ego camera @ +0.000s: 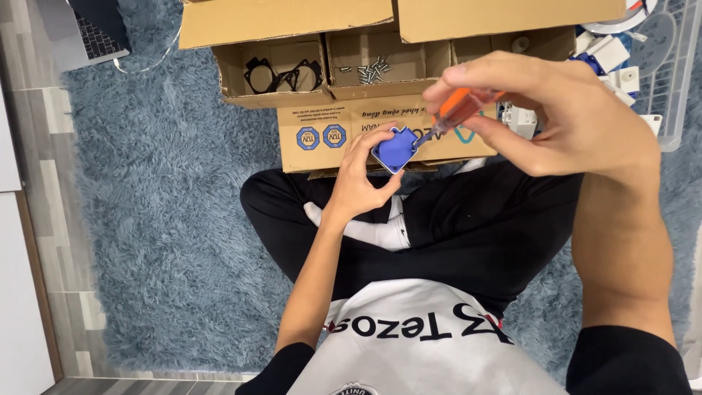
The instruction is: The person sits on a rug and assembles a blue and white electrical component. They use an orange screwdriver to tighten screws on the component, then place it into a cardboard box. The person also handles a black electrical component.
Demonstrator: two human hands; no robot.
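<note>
right hand gripping orange screwdriver

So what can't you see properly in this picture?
Head view:
- Screwdriver: handle mostly hidden by right hand; tip too small.
- Blue part: underside covered by left hand.
- Laptop: cut off by the top edge.
- Screws: too small to count.

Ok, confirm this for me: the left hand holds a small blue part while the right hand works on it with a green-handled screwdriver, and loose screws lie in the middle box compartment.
One detail is wrong: the screwdriver handle is orange, not green, as the head view shows. The rest stands: the left hand holds the small blue part, the right hand works on it, and loose screws lie in the middle box compartment.
</note>
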